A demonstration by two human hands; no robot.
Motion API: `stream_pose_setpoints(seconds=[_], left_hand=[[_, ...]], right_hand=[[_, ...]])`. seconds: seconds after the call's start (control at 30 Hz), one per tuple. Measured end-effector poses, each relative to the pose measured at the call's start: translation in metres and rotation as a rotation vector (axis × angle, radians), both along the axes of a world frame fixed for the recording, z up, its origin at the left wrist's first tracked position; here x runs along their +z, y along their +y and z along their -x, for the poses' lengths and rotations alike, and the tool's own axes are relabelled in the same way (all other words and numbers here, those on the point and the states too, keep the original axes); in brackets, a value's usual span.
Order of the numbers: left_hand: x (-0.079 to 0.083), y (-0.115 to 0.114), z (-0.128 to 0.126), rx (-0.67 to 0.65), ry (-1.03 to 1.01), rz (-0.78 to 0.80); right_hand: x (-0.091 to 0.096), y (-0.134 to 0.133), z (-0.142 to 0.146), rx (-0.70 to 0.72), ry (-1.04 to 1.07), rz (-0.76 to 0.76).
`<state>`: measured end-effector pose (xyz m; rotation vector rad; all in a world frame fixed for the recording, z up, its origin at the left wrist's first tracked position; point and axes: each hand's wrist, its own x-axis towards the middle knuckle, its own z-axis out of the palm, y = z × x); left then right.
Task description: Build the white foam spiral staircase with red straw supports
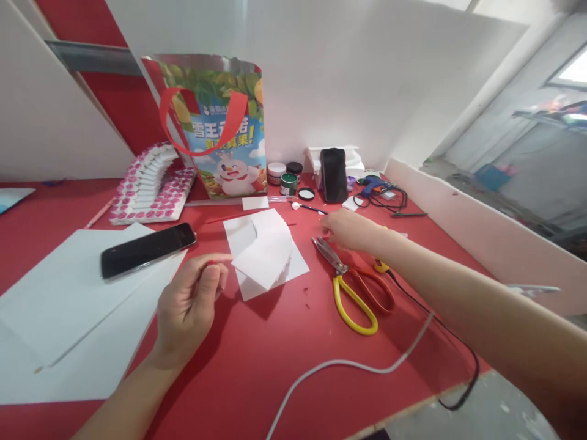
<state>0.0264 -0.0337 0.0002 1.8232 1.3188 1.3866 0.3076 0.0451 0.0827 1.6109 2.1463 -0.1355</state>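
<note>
"Right forearm (486,311) looms nearest my camera; the right hand (348,229) hangs beyond the shears (342,268). Is it holding anything?"

"I can't tell; its fingertips turn down out of my sight. I see the left hand (188,308) loosely curled, index fingertip right by the white paper (268,253). Whether it pinches anything, I can't tell either."

"Where's that paper, and how will it handle?"

"On the red table (229,391), between both hands, loosely layered over a flat sheet (300,266). I'd judge it light and easily creased, so I'd pinch one raised edge softly. The shears look heavier, rigid; I'd take them by the looped handles (367,331)."
</note>
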Motion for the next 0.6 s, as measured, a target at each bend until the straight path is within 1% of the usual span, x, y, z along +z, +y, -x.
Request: stream_pose_setpoints(seconds=[0.1, 0.23, 0.33, 0.4, 0.5, 0.57, 0.6], left_hand=[[0.000, 0.000, 0.000, 0.012, 0.004, -0.023], [0.002, 0.001, 0.000, 0.002, -0.001, -0.038], [0.002, 0.001, 0.000, -0.004, -0.002, -0.035], [0.001, 0.002, 0.001, -0.001, 0.000, -0.032], [0.000, 0.002, 0.003, 0.000, 0.015, -0.041], [-0.001, 0.001, 0.003, 0.001, 0.027, -0.055], [-0.001, 0.001, 0.003, 0.002, 0.033, -0.059]], right_hand=[[-0.009, 0.003, -0.001, 0.007, 0.002, -0.005], [-0.017, 0.010, 0.002, 0.034, -0.007, -0.006], [-0.018, 0.015, 0.003, 0.043, -0.022, 0.003], [-0.015, 0.016, 0.002, 0.041, -0.029, 0.002], [-0.005, 0.006, 0.002, 0.026, -0.031, -0.035], [-0.001, -0.010, 0.004, 0.031, 0.050, -0.038], [-0.001, -0.019, 0.006, 0.045, 0.171, 0.004]])
